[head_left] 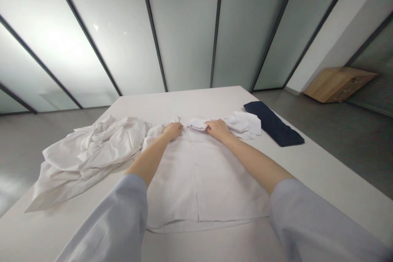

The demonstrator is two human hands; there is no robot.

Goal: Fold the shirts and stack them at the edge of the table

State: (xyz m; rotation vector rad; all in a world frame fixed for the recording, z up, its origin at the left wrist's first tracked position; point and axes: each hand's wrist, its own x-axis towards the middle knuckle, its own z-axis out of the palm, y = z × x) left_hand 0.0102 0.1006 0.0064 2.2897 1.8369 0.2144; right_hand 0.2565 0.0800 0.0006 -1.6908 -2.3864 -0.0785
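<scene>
A white button-up shirt (196, 180) lies spread flat on the table, its hem toward me and its collar end away. My left hand (173, 130) is closed on the cloth near the collar, left of the button line. On the other side of the collar, my right hand (217, 129) pinches the shirt's edge, with fingertips partly hidden in the fabric. A short sleeve (245, 125) of the shirt sticks out to the right, slightly bunched. The left sleeve is mostly hidden behind my left forearm.
A heap of crumpled white cloth (98, 147) lies at the left, partly along the table edge. Folded dark navy fabric (273, 125) rests near the right edge of the white table (331, 184). Beyond stand frosted glass panels (184, 28) and a wooden cabinet (333, 84) on the floor.
</scene>
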